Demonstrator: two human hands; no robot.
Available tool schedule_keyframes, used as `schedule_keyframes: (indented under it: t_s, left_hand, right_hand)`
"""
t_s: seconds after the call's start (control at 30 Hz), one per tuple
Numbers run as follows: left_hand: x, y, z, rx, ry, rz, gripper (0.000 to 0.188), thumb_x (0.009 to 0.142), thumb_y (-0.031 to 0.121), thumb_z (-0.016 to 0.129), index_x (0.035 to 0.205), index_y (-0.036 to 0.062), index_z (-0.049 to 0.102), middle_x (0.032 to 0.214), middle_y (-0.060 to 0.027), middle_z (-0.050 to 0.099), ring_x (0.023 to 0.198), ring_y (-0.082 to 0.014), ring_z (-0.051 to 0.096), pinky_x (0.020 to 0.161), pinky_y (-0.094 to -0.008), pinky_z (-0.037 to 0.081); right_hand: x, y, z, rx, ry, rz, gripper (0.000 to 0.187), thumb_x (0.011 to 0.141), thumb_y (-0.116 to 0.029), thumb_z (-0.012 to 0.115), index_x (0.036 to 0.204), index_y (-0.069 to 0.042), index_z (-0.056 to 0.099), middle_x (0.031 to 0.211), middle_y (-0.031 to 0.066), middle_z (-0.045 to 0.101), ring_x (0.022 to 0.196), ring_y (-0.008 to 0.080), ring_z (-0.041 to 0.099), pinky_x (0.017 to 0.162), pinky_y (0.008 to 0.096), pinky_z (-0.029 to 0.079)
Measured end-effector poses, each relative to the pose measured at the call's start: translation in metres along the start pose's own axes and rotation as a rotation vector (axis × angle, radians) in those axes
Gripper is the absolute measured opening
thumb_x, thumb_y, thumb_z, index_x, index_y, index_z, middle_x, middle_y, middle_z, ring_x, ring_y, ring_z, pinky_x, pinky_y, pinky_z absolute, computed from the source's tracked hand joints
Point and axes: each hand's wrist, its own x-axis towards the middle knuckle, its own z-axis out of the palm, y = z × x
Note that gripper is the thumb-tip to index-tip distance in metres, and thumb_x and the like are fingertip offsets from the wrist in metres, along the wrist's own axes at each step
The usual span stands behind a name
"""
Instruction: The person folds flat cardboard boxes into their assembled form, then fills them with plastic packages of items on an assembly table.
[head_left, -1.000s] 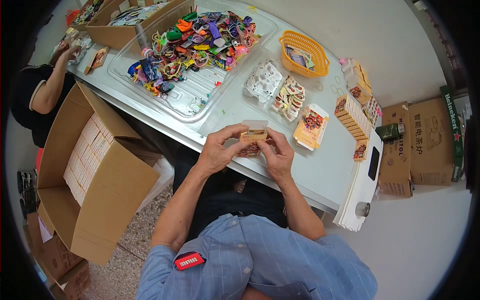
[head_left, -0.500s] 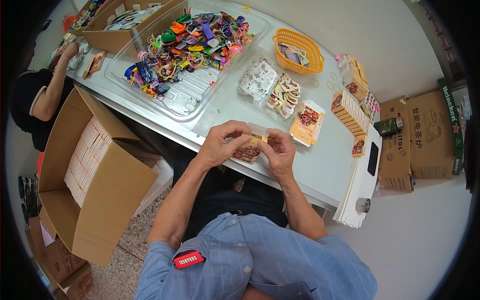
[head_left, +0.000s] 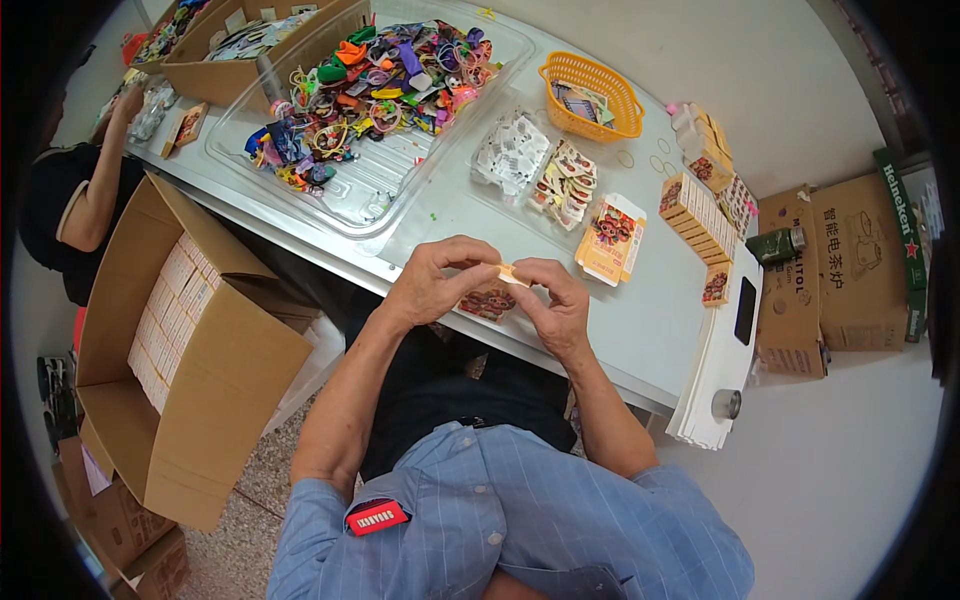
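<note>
Between both hands I hold a small printed cardboard box point(head_left: 487, 302) upright at the table's near edge. My left hand point(head_left: 440, 283) is closed on its left side, thumb and fingers at the top flap. On the right side, my right hand point(head_left: 548, 300) pinches the box's top, the fingertips close to those of the left. The top flap lies nearly flat between my fingertips. To the right, a flat printed carton point(head_left: 610, 240) rests on the table, beside a pile of printed cut-out pieces point(head_left: 566, 185) and a heap of small clear packets point(head_left: 511, 152).
A large clear tray point(head_left: 370, 215) of colourful trinkets stands at the back left. Behind the packets is an orange basket point(head_left: 597, 95) of cards. Small boxes point(head_left: 700, 222) stand in a row at right. An open carton point(head_left: 225, 390) packed with boxes is at left, near another person point(head_left: 90, 195).
The top flap of the small box, raised before, is now folded down. My hands have drawn together over it.
</note>
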Motion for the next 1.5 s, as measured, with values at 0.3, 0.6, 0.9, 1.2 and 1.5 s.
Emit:
schedule_keyframes:
  t_s: [0.3,0.6,0.9,1.2,1.5]
  left_hand:
    - [0.004,0.009,-0.001,0.149,0.026,-0.002,0.021,0.093,0.016,0.073,0.109,0.0022,0.075,0.099,-0.01,0.075,0.089,-0.0145,0.07,0.083,-0.0289,0.055]
    - [0.005,0.007,-0.001,0.065,-0.044,-0.058,0.016,0.095,0.013,0.068,0.105,0.0007,0.074,0.1,-0.0087,0.074,0.092,-0.015,0.068,0.083,-0.0302,0.054]
    - [-0.004,0.001,-0.005,0.231,-0.054,0.128,0.02,0.091,0.006,0.072,0.111,0.0003,0.073,0.104,-0.0102,0.073,0.094,-0.0185,0.068,0.084,-0.0294,0.054]
    - [-0.013,0.0,0.001,0.148,0.02,0.025,0.023,0.089,0.006,0.075,0.112,0.0026,0.073,0.105,-0.0095,0.073,0.091,-0.0151,0.068,0.076,-0.0271,0.055]
    - [-0.029,0.023,0.038,-0.205,0.163,-0.063,0.024,0.092,0.001,0.071,0.116,-0.0015,0.071,0.094,-0.0079,0.071,0.084,-0.0134,0.068,0.066,-0.0245,0.057]
  right_hand:
    - [0.002,-0.004,-0.002,0.095,0.028,0.142,0.018,0.09,0.0,0.071,0.108,0.001,0.073,0.106,0.0088,0.068,0.094,0.0139,0.063,0.084,0.0267,0.05]
    - [0.002,-0.003,0.0,0.133,0.052,0.13,0.017,0.091,0.002,0.068,0.107,0.001,0.074,0.105,0.0085,0.068,0.093,0.0136,0.063,0.082,0.0259,0.05]
    - [-0.001,0.004,-0.004,-0.029,0.001,-0.06,0.022,0.088,0.005,0.069,0.108,-0.001,0.074,0.107,0.0118,0.069,0.098,0.0193,0.065,0.087,0.0291,0.052]
    - [-0.003,0.002,0.001,-0.218,0.014,-0.152,0.026,0.083,0.003,0.077,0.108,-0.004,0.075,0.106,0.0125,0.07,0.095,0.0223,0.067,0.082,0.031,0.054]
    - [-0.027,-0.056,-0.027,-0.207,-0.031,0.024,0.046,0.083,-0.003,0.08,0.126,-0.004,0.064,0.103,0.0098,0.07,0.08,0.0149,0.064,0.067,0.028,0.051]
